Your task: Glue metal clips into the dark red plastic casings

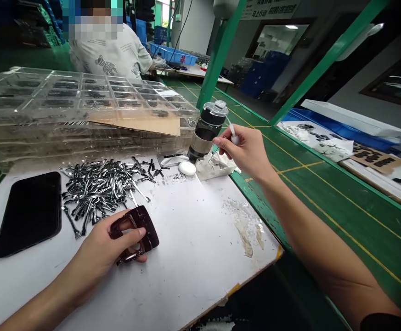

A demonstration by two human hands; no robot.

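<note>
My left hand (112,246) is closed around a dark maroon plastic part (147,230) with a cut-out, held just above the white tabletop. Behind it lies a heap of small shiny strips (97,188), silver and black. My right hand (243,149) pinches a thin needle-like tool whose exact kind I cannot make out. Its tip points down at a small tray (214,172) with crumpled white material in it. Close to that hand stands a dark bottle (207,126) with a clear lid. A white oval object (187,168) sits left of the tray.
A black phone (30,214) lies at the left of the white table (186,257). Stacked clear compartment trays (83,101) line its back, with cardboard (145,123) on them. A green post (217,55) rises behind the bottle. Another person (109,50) sits beyond the trays.
</note>
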